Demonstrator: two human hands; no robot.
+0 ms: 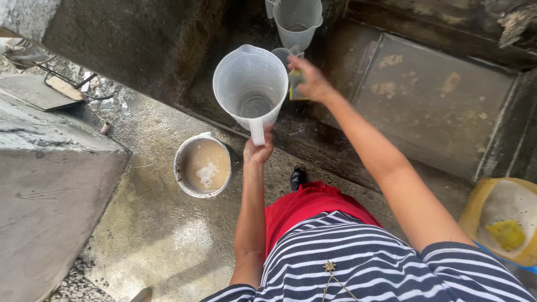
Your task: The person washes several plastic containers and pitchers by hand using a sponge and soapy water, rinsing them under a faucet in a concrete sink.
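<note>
Seen from above, a person in a striped top and red garment stands on a wet concrete floor (156, 235) beside a dark, stained stone trough (425, 100).

At far left, a grey slab (50, 184) fills the corner. Just right of it, on the floor, sits a round metal pot (182, 146) holding murky brown liquid with a patch of foam.

Next, near the centre, the left hand (258, 150) is closed around the bottom of the handle of a clear plastic measuring jug (250, 86), raised in the air above the trough's edge and tipped so its open mouth faces the camera. Only a little water seems to sit in its base, so it likely feels light. The thin plastic wall probably flexes if squeezed, and it looks wet, so it may be slippery. The handle appears the firmest place to hold it, as the hand does now.

Just right of the jug, the right hand (310, 78) reaches forward, fingers pinched around a small yellow and dark sponge (296, 86), soft and likely soaked. A small clear cup (284, 55) shows just behind the jug, and a second clear jug (296, 21) stands upright further back in the trough.

At far right, a yellow basin (475, 215) holds a yellow cloth (508, 234).
</note>
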